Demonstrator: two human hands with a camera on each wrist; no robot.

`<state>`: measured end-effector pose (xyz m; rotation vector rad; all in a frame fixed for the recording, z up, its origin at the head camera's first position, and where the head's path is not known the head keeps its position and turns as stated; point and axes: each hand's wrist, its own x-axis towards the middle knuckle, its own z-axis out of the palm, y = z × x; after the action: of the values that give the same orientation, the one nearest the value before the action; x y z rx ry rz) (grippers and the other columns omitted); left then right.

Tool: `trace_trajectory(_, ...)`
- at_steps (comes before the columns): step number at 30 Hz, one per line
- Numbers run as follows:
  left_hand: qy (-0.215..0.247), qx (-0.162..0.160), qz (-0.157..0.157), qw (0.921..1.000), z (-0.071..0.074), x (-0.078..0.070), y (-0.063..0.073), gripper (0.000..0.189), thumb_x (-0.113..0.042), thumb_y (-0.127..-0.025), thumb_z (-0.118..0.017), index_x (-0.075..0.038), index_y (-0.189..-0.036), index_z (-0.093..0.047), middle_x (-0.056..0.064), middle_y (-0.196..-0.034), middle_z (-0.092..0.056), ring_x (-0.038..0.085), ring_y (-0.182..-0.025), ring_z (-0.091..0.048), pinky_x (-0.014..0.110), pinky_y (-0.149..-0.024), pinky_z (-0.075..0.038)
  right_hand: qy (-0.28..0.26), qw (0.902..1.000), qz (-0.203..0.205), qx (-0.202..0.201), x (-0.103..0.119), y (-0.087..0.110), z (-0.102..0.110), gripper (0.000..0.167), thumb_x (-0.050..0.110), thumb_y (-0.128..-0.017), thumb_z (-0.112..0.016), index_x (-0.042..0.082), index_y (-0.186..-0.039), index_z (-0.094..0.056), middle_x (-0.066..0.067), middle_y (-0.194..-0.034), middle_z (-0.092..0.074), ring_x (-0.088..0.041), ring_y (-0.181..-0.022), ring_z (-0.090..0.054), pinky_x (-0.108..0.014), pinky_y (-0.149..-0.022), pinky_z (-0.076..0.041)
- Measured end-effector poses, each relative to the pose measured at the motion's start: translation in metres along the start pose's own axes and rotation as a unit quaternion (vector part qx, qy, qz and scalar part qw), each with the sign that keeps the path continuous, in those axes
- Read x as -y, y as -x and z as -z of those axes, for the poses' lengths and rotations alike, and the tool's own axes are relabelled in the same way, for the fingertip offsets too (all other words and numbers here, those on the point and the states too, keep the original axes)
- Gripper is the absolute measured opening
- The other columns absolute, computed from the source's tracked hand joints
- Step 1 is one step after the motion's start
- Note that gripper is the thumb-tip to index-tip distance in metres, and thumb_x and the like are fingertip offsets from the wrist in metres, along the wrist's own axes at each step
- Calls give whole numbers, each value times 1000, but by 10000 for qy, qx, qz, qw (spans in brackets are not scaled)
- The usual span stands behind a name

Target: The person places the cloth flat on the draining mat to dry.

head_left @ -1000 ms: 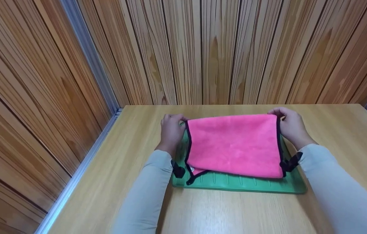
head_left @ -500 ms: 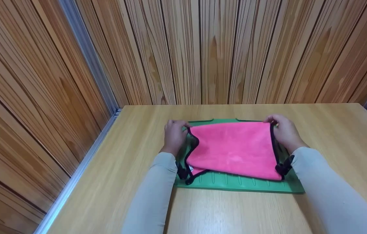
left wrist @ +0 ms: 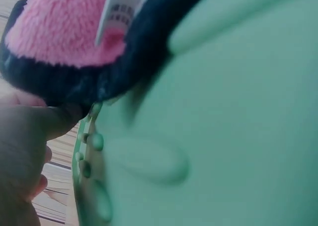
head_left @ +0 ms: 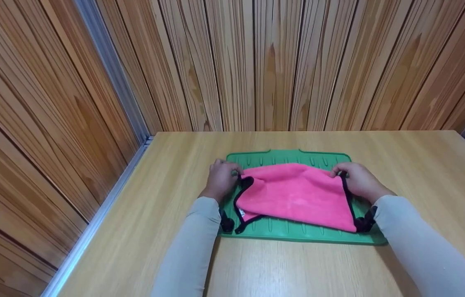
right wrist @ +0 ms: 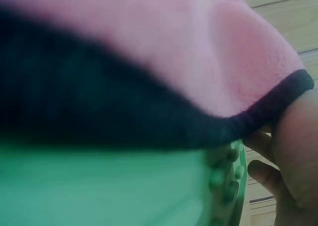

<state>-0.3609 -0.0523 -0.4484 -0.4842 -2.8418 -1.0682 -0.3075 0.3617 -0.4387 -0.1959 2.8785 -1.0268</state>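
A pink cloth point(head_left: 294, 194) with black edging lies partly over a green ribbed tray point(head_left: 282, 235), its far edge lifted and bowed. My left hand point(head_left: 221, 178) pinches its far left corner; in the left wrist view the thumb presses the black edging point(left wrist: 79, 84), near a white printed label point(left wrist: 119, 12). At the far right corner, my right hand point(head_left: 356, 179) pinches the cloth between thumb and fingers. The right wrist view shows the pink fabric point(right wrist: 198, 52) sagging above the tray. A folded near left corner with a black loop point(head_left: 240, 229) rests on the tray.
The tray stands on a light wooden table point(head_left: 298, 268). Behind rises a wood-panelled wall point(head_left: 273, 66), with another panelled wall point(head_left: 30, 123) on the left. A metal strip point(head_left: 92, 235) runs along the table's left side. Black straps sit at both wrists.
Both hands have come down and nearer, lowering the cloth's far edge. The cloth has slackened and folds at the left, and the tray's far rim now shows.
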Motion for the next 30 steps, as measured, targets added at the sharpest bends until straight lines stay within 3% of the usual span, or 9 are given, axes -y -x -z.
trace_trajectory(5,43,189,169,9997,3,0,2,21,-1,-107,-72,-16,-103,-87,8,-128,-76,31,-126,-52,52,-112,-46,-23,9996,-102,258,-2,2,0,13,5,-110,-64,11,-111,-75,-20,-133,-70,-40,-124,-59,-56,-110,-46)
trace_trajectory(10,38,288,248,9993,4,1,7,19,-6,-109,-71,-15,-110,-88,8,-127,-76,30,-124,-52,50,-111,-45,-44,9996,-92,278,-1,3,1,11,8,-110,-65,10,-113,-76,-21,-135,-70,-41,-125,-59,-58,-112,-46)
trace_trajectory(14,55,300,234,9993,3,-1,13,19,-8,-108,-74,-14,-124,-84,10,-129,-78,29,-124,-54,49,-111,-46,-580,9963,-531,354,-1,10,3,23,7,-112,-62,11,-132,-71,-25,-151,-61,-45,-138,-51,-62,-118,-42)
trace_trajectory(19,613,452,861,9934,6,-4,26,20,-16,-110,-74,-13,-129,-74,13,-126,-69,26,-118,-54,42,-100,-53,-1098,9914,-697,169,-6,27,3,44,6,-114,-57,9,-158,-53,-27,-161,-51,-47,-147,-48,-63,-123,-44)
trace_trajectory(23,1330,702,1259,9806,12,-5,37,16,-22,-114,-67,-11,-123,-74,9,-120,-67,23,-110,-58,36,-92,-54,-877,9947,-505,-190,-13,44,3,47,20,-118,-58,4,-161,-49,-25,-148,-63,-36,-131,-59,-39,-106,-55)
trace_trajectory(26,2077,1062,1524,9604,17,-6,46,23,-29,-117,-60,-11,-117,-75,4,-108,-63,23,-105,-58,35,-89,-49,-730,9959,-429,-330,-17,56,2,51,34,-119,-57,3,-159,-49,-22,-138,-71,-24,-118,-62,-24,-90,-51)
trace_trajectory(30,2532,1431,1786,9400,19,-6,60,37,-45,-119,-54,-15,-108,-74,2,-98,-56,23,-108,-58,38,-93,-46,-759,9959,-388,-301,-19,69,-3,57,42,-119,-55,4,-161,-48,-21,-138,-74,-17,-120,-65,-17,-89,-49)
